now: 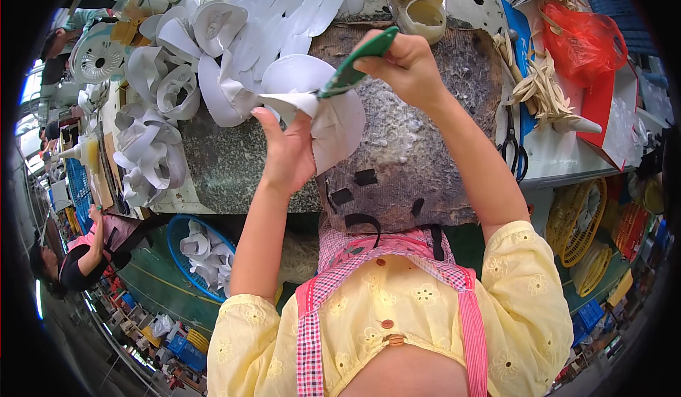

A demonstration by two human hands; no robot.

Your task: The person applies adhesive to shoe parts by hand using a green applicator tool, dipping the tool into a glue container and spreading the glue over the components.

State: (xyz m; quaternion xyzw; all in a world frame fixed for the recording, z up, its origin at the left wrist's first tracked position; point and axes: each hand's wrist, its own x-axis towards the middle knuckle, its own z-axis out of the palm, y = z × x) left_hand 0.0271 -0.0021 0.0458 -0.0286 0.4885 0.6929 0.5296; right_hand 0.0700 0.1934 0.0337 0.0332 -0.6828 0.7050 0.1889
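One white piece (339, 131) pinched at left hand (289, 154) fingertips; right hand (408, 69) grips green tool (350, 72).

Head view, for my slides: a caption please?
Left hand holding a curved white piece, right hand gripping a flat green tool at its edge.

You wear a pale yellow blouse (418, 319) patterned with flowers and an apron (309, 347) in pink stripes and dark-and-white checks, while your flat hand tool (349, 72) is green, the curved sheet piece (342, 131) white, the plastic bag (578, 46) red, and the round basket (177, 259) blue.
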